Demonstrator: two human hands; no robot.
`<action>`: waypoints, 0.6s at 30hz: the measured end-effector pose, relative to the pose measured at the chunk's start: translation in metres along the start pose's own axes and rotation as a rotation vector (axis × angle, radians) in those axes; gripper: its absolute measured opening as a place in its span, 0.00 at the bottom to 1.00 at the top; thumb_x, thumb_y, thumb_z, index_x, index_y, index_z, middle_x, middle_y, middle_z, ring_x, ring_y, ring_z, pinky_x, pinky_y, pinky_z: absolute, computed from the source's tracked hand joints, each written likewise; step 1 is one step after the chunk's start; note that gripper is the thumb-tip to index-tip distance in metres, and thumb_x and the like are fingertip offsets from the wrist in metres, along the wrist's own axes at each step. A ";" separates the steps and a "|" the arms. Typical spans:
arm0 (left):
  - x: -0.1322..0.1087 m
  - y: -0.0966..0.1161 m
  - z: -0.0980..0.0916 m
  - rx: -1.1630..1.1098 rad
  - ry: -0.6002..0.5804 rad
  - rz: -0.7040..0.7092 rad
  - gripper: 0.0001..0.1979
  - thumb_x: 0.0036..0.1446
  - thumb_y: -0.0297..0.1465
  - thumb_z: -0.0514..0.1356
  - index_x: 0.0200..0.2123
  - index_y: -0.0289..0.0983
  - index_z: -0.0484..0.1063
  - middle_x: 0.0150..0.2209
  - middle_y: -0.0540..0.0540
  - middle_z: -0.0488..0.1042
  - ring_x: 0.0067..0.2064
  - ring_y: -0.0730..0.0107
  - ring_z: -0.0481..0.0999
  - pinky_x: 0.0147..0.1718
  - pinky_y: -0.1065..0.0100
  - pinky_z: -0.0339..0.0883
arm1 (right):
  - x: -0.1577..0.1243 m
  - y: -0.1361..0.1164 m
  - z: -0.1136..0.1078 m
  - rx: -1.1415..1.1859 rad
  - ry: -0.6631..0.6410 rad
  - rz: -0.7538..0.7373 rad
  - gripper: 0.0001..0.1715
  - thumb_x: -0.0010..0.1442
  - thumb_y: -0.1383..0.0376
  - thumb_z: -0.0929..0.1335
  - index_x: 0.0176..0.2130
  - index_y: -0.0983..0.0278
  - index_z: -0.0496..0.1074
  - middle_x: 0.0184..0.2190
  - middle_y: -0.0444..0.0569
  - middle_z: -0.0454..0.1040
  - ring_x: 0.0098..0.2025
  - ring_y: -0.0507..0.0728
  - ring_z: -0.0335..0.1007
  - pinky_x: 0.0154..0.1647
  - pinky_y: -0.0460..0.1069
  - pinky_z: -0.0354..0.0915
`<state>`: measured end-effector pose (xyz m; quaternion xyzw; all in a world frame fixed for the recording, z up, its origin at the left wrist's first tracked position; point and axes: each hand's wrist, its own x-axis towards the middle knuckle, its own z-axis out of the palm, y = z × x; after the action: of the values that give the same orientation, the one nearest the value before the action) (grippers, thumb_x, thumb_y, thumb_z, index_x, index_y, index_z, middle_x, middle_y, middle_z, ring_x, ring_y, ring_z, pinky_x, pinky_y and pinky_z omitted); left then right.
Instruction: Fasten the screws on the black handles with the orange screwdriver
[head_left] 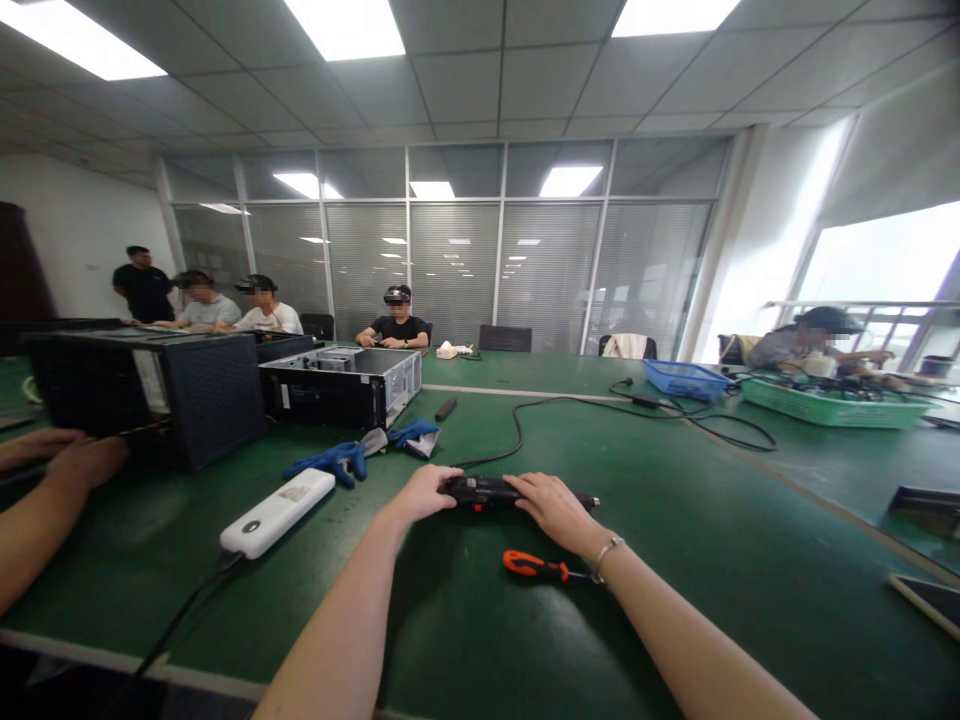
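A black corded electric screwdriver [487,490] lies crosswise in front of me, its tip to the right and its cable leaving from the left end. My left hand [429,493] is closed around the cable end. Over the front part rests my right hand [555,508], fingers curled on the body, a bracelet on the wrist. Just below that hand an orange and black screwdriver [534,566] lies on the green table [465,640]; its shaft runs partly behind my right wrist.
At left are a white power strip [277,512], blue gloves [330,463], an open computer case [337,390] and a dark case [150,390] with a co-worker's hands [82,460] at it. Blue [686,380] and green baskets [832,402] stand at right. Other people sit around the table.
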<state>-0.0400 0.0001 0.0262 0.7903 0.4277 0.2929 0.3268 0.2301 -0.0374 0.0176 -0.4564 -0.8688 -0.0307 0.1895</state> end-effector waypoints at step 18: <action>0.000 0.006 0.006 0.015 0.001 0.043 0.24 0.43 0.27 0.66 0.48 0.34 0.74 0.45 0.42 0.78 0.47 0.56 0.77 0.51 0.60 0.67 | -0.007 0.009 -0.008 0.023 0.005 0.003 0.25 0.64 0.64 0.61 0.59 0.57 0.62 0.51 0.51 0.71 0.50 0.58 0.65 0.53 0.54 0.58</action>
<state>-0.0333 -0.0042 0.0271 0.8015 0.4130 0.2969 0.3144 0.2436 -0.0392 0.0209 -0.4554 -0.8680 -0.0216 0.1969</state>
